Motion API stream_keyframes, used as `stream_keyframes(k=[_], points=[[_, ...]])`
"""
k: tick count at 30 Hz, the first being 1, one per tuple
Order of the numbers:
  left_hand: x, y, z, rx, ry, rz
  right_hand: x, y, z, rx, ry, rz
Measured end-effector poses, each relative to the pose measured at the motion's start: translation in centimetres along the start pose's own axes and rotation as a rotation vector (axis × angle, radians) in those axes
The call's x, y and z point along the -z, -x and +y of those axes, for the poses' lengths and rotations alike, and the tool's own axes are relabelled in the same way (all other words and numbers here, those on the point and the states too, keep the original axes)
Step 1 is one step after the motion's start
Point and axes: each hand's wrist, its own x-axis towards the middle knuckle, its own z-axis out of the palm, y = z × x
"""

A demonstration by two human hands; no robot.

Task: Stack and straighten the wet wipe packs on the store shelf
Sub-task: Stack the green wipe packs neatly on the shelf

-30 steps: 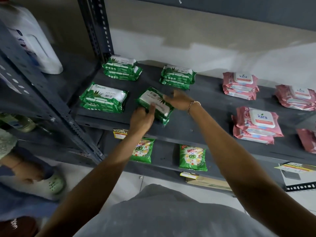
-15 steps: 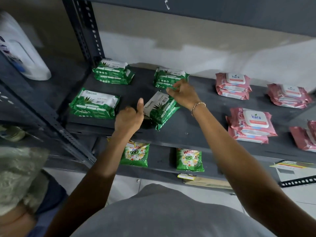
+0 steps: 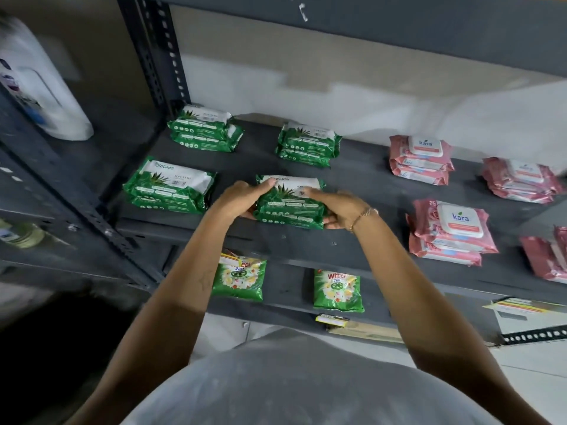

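A stack of two green Origami wet wipe packs (image 3: 291, 204) lies near the front of the dark shelf (image 3: 362, 185), squared to the shelf edge. My left hand (image 3: 237, 199) grips its left end and my right hand (image 3: 339, 208) grips its right end. Three more green stacks sit around it: front left (image 3: 168, 185), back left (image 3: 204, 128), and back middle (image 3: 308, 144). Pink Kara wet wipe stacks lie to the right, at the back (image 3: 422, 159), front (image 3: 451, 231) and far right (image 3: 521, 179).
A perforated metal upright (image 3: 153, 53) stands at the shelf's back left corner. A white bottle (image 3: 40, 87) sits on the neighbouring shelf to the left. Two green detergent sachets (image 3: 239, 277) (image 3: 337, 291) lie on the shelf below. More pink packs (image 3: 546, 256) reach the right edge.
The front middle green pack lay skewed under my hands. It is now turned straight on top of its stack, with both hands holding the ends. The camera view has shifted slightly.
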Motion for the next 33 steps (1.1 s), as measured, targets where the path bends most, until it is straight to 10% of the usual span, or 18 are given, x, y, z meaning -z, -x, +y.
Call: stream_keyframes(k=[33], points=[[-1.2,-0.3,0.7,-0.024,0.138,-0.082,-0.3,1.3,2.3,0.03,-0.134,0.093]])
